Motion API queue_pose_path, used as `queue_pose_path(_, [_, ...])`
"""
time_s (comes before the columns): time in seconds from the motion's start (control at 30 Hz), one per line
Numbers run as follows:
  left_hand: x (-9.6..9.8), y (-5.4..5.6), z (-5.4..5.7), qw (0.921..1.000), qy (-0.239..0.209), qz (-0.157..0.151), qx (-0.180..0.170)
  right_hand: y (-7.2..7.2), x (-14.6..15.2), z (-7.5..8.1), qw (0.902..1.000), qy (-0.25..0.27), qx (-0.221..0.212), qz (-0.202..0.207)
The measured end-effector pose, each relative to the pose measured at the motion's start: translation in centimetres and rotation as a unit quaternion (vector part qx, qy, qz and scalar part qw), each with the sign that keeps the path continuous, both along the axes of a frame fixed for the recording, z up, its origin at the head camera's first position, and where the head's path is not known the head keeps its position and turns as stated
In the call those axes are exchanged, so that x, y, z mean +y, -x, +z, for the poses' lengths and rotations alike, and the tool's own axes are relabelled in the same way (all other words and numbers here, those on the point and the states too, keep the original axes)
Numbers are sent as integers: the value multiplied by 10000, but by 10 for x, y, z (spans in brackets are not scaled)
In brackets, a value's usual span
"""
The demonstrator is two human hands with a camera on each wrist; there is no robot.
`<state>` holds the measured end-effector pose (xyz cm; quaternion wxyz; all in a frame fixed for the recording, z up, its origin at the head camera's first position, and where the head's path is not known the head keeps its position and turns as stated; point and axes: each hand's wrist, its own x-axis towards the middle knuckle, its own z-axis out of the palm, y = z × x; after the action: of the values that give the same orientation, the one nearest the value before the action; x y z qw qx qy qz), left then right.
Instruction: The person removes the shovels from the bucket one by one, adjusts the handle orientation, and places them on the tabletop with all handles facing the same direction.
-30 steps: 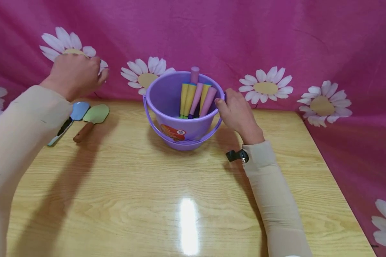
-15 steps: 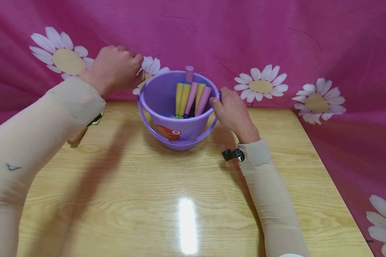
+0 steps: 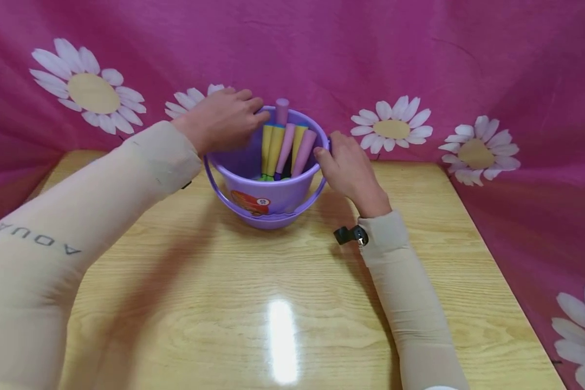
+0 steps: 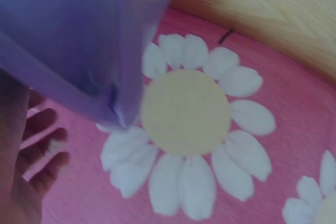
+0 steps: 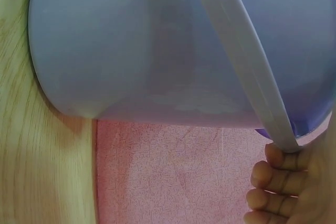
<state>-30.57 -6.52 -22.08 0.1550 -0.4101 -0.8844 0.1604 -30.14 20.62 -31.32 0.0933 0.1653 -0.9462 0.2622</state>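
Observation:
A purple bucket [image 3: 273, 197] stands upright on the table with its carrying handle hanging down in front. Inside it several tapered yellow [image 3: 275, 143] and pink handles [image 3: 304, 154] lean toward the right; their lower ends are partly hidden. My right hand [image 3: 351, 170] grips the bucket's right rim, thumb on the inner side, curled fingers outside by the handle's end in the right wrist view. Over the bucket's left rim hovers my left hand [image 3: 226, 119]. In the left wrist view its loosely bent fingers [image 4: 44, 124] show beside the bucket with nothing between them.
The wooden table [image 3: 253, 303] has its right edge running down the right side. A pink cloth [image 3: 312, 49] printed with large daisies hangs directly behind. The left sleeve [image 3: 102, 195] covers the table's left part.
My left hand has moved right, from the back left to the bucket's left rim. The blue and green tools on the left have become hidden behind the sleeve. My right hand keeps its grip.

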Motion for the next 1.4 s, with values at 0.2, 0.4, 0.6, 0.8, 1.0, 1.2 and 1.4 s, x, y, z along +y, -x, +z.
queue_pose_path(0.2, [20, 5, -3, 9986, 122, -464, 226, 0, 1, 0, 10000, 14, 48, 1])
queue_pose_path(0.4, [41, 12, -4, 9969, 471, -624, 92, -1, 3, 1, 10000, -6, -8, 25])
queue_pose_path(0.6, [54, 16, -12, 9959, 524, -700, -211, -1, 4, 2, 10000, -24, 70, -13])
queue_pose_path(0.8, [57, 19, -19, 9916, 1085, -670, 206, -1, 2, 1, 10000, -28, -47, 6])
queue_pose_path(1.0, [58, 21, -23, 9892, 1145, -803, 430, -1, 1, 0, 10000, 31, 42, 19])
queue_pose_path(1.2, [58, 20, -24, 9870, 1395, -703, 364, -2, 1, -2, 9998, 73, 182, 39])
queue_pose_path(1.4, [54, 22, -25, 9842, 1437, -913, 478, -2, 0, -2, 9998, 71, 196, 37])
